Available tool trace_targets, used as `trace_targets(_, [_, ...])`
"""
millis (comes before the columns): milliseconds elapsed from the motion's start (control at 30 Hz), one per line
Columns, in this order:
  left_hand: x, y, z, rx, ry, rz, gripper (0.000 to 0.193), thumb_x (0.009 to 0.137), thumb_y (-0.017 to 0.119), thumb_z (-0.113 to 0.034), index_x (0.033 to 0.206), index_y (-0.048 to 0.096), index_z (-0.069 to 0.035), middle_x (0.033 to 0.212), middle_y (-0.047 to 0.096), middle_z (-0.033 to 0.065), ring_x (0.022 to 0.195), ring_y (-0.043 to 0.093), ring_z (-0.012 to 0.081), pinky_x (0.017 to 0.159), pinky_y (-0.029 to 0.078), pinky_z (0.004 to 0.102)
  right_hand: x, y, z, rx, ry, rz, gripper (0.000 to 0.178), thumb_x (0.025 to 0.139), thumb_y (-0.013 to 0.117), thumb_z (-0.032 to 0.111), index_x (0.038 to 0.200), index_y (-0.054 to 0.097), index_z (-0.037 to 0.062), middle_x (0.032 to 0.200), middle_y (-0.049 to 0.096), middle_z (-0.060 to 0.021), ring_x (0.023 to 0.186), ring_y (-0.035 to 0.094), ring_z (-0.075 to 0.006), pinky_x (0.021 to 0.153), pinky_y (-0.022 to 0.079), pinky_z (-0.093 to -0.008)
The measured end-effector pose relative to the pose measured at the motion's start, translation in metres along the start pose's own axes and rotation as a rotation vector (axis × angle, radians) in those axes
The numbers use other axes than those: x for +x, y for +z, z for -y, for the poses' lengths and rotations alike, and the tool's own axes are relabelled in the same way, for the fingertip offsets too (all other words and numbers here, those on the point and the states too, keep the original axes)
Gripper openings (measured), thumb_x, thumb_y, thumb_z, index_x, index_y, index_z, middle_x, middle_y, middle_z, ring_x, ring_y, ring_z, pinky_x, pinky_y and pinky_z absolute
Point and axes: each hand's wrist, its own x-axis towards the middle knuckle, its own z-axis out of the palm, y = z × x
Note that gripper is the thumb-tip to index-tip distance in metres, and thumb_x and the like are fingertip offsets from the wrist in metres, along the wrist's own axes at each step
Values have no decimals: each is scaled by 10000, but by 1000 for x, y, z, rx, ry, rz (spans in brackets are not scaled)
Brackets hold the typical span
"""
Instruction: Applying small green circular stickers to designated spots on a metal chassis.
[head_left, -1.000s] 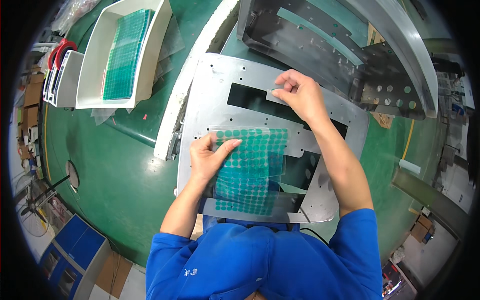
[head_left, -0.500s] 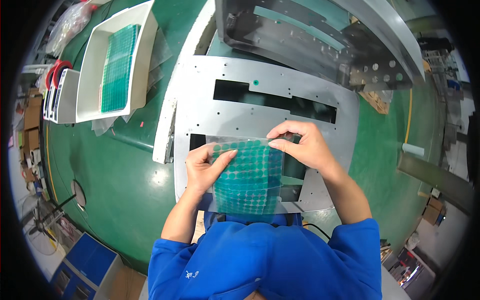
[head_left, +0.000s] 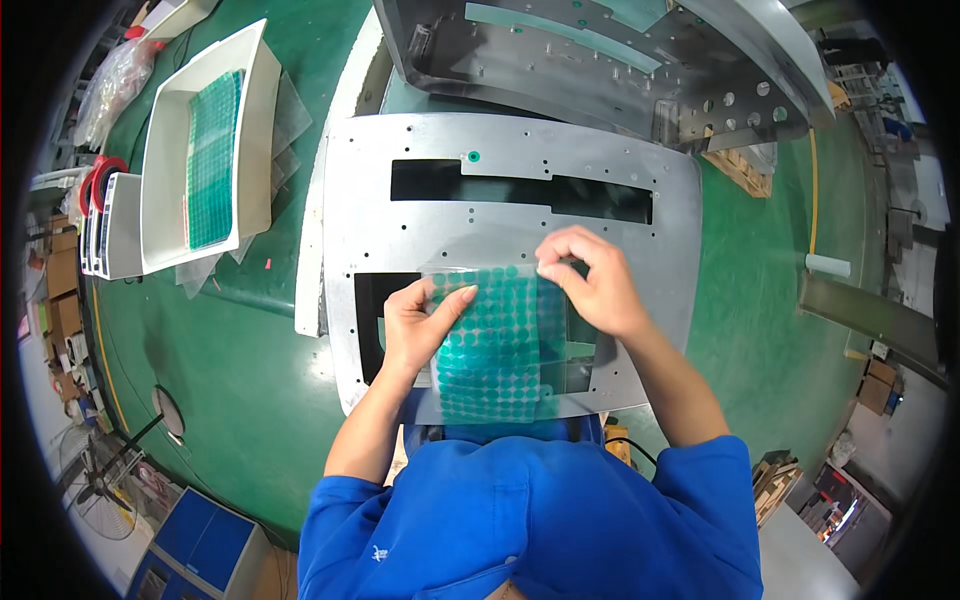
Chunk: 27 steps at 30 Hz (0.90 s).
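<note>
My left hand [head_left: 418,325] is closed on the left edge of a clear sheet of round green stickers [head_left: 488,345], its thumb lying across the front. My right hand [head_left: 600,285] pinches with thumb and forefinger at the sheet's upper right corner; any small thing between these fingertips is hidden. The sheet hangs, tilted, above the near part of a grey metal panel [head_left: 600,125] with rectangular cutouts and small holes. One green round sticker [head_left: 473,156] sits on the panel beyond the hands, near the long far cutout.
A large metal housing [head_left: 560,65] stands behind the panel. On the left, a cream plastic bin [head_left: 257,130] holds more green sticker sheets [head_left: 214,165], beside rolls with red rims [head_left: 105,180]. A fan [head_left: 168,412] and a blue cabinet [head_left: 205,530] stand lower left.
The view has shifted, so the panel and bin appear further left. Both hands still hold the sheet, which now hangs more upright; the right wrist has turned slightly.
</note>
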Motion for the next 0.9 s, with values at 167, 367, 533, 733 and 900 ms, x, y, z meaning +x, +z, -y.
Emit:
trace_targets(167, [-3, -6, 3, -23, -1, -39, 111, 724, 681, -88, 775, 641, 2, 636, 590, -14, 578, 490, 21, 512, 385, 162, 24, -6, -12, -165, 133, -54, 15, 742, 544, 51, 754, 547, 43, 798, 532, -78, 769, 508, -234, 673, 414, -326])
trace_targets(367, [-6, -8, 1, -59, -26, -48, 109, 726, 679, -87, 781, 639, -1, 657, 603, -6, 588, 500, 24, 525, 395, 163, 30, -2, -15, -319, 148, -59, 43, 756, 520, 88, 742, 556, 69, 770, 530, -63, 770, 508, -246, 667, 407, -346])
trace_targets(533, [-5, -9, 2, -52, -25, -48, 109, 726, 680, -92, 772, 638, -2, 648, 603, -4, 580, 502, 25, 522, 398, 165, 33, 0, -15, -389, 116, -80, 45, 742, 557, 70, 757, 556, 28, 750, 516, -67, 652, 502, -175, 616, 409, -281])
trace_targets(733, [-5, -7, 0, -90, -33, -67, 117, 724, 686, -106, 767, 640, -8, 640, 602, -2, 573, 505, 29, 518, 400, 166, 34, 1, -13, -425, 140, -89, 40, 736, 566, 74, 750, 556, 39, 747, 519, -63, 655, 510, -181, 614, 411, -287])
trace_targets(900, [-6, -8, 1, -76, -30, -65, 118, 725, 686, -103, 768, 638, -4, 643, 603, 0, 576, 506, 29, 523, 402, 166, 33, 2, -14, -448, 128, -105, 37, 730, 572, 72, 745, 555, 43, 740, 518, -62, 651, 510, -182, 612, 411, -291])
